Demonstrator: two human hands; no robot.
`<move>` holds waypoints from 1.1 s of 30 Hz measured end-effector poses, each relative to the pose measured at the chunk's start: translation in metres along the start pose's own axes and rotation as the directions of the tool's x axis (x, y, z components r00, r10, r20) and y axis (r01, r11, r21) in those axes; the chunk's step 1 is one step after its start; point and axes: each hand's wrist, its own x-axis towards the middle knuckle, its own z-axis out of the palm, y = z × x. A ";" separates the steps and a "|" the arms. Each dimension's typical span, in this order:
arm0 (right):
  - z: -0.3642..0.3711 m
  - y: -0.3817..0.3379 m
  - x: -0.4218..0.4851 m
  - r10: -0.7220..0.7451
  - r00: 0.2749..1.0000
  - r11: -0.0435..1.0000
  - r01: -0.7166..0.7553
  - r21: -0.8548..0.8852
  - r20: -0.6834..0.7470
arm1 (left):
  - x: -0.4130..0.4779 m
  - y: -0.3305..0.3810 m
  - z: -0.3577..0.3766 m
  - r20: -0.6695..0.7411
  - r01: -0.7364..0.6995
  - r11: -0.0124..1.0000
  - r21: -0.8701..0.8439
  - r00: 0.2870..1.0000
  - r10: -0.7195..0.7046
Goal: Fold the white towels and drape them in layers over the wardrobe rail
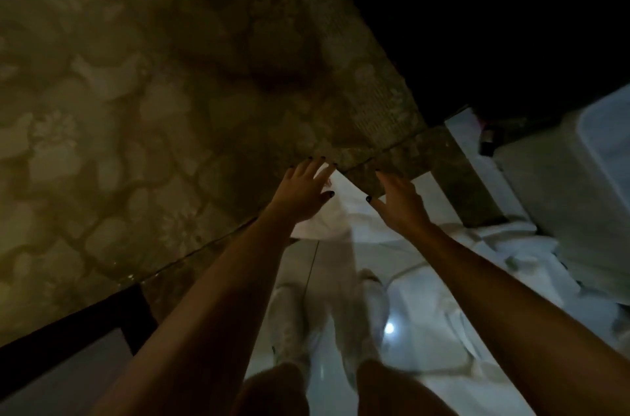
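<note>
Two bare knees (272, 390) are lowest in the view, and below them stand the feet in pale slippers (289, 323) on a glossy tiled floor (426, 364), where a small round light reflects. Both forearms reach forward toward the near corner of a mattress (136, 91) with a brownish flower pattern. The room is very dim.

The left hand (308, 192) is flat, with the fingers spread and dark polish on the nails. Its fingertips lie at the edge of the mattress corner. Just under this hand is a white towel (322, 219), which comes out from below the corner and hangs toward the floor. I cannot tell if the palm really touches the cloth. The right hand (399, 202) is also spread wide and holds nothing. Its fingertips are at the side band of the same corner, and the thumb points toward the left hand.

More white towels (494, 245) lie crumpled on the floor at the right, beside a translucent plastic box (579, 183). A black bed frame (68, 333) runs under the near edge of the mattress on the left. Behind the far edge of the mattress all is dark.
</note>
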 end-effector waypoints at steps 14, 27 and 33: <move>0.149 0.089 0.104 -0.025 0.991 0.995 0.037 0.090 -0.128 | 0.140 -0.035 0.139 -0.035 -0.062 0.996 0.057 0.997 0.064; -0.069 0.002 -0.045 0.056 0.996 0.932 -0.029 0.361 -0.065 | -0.021 0.056 -0.087 0.089 0.153 0.739 -0.656 0.988 -0.125; -0.243 -0.071 -0.154 0.035 0.999 0.981 -0.031 0.191 -0.018 | -0.113 0.129 -0.257 -0.021 0.075 0.676 -0.733 0.991 -0.133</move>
